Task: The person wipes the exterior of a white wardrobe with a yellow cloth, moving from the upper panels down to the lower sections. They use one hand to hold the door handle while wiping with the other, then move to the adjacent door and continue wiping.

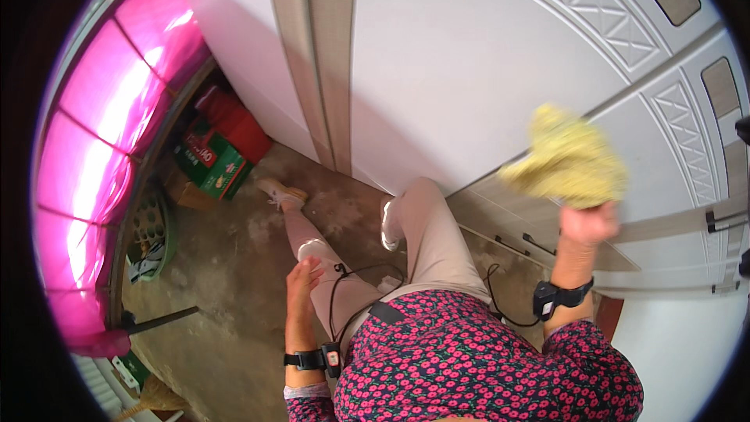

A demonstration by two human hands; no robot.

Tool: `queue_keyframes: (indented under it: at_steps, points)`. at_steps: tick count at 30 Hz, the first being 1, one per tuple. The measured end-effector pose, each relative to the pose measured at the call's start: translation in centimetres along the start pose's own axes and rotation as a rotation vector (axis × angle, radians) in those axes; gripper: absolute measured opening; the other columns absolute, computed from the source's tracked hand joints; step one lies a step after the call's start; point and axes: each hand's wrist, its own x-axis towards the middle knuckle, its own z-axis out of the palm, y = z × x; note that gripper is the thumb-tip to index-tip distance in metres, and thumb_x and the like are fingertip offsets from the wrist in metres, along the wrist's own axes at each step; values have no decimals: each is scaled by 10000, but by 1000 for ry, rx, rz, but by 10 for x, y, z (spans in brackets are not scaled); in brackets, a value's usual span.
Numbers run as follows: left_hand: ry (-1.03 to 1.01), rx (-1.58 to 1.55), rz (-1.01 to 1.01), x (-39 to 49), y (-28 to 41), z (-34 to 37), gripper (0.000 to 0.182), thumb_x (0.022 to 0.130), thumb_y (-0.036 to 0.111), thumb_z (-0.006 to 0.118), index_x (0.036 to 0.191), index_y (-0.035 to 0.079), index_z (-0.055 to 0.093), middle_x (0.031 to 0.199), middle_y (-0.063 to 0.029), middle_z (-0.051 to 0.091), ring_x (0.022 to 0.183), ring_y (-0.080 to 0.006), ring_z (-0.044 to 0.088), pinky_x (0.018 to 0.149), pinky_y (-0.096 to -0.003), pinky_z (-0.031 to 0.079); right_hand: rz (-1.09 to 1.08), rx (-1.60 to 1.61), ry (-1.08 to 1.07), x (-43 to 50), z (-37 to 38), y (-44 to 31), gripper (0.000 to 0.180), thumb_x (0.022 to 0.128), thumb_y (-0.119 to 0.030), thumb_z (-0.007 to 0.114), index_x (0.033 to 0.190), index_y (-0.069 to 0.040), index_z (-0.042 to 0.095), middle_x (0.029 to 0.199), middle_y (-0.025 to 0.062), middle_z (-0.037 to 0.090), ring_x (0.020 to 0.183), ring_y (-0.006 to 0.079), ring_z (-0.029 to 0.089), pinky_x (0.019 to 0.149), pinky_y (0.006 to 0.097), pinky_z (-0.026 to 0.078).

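My right hand (589, 223) grips a yellow cloth (571, 158), which is blurred and spread out beyond the fingers. The cloth is in front of the white door panels of a wardrobe (457, 64); whether it touches them I cannot tell. Low at the left, my left hand (303, 275) hangs beside my thigh with nothing in it, its fingers slightly apart. Both forearms wear black straps with small devices, and a black cable runs across my lap.
Green and red cartons (214, 161) stand on the concrete floor (234, 275) by the pink-curtained window (99, 146). Near them is a green plastic basket (167, 240). Black drawer handles (536, 243) jut out low on the wardrobe. A straw broom (158, 395) lies at lower left.
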Motion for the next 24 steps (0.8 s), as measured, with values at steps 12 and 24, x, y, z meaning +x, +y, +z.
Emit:
queue_keyframes:
  at_steps: [12, 24]
  points:
    - [-4, 464, 186, 67, -128, -20, 390, 904, 241, 595, 1161, -51, 621, 999, -107, 693, 892, -172, 645, 804, -314, 501, -1331, -1855, -273, 84, 24, 54, 337, 690, -204, 656, 982, -36, 655, 1228, 92, 519, 1143, 316, 428, 952, 514, 350]
    - [-10, 513, 238, 85, -128, -36, 331, 852, 136, 594, 1092, -87, 641, 960, -165, 696, 863, -210, 651, 794, -308, 508, -1092, -2240, -149, 26, -38, 20, 42, 735, -99, 638, 771, -106, 618, 1173, 14, 575, 1128, 225, 507, 1041, 552, 289]
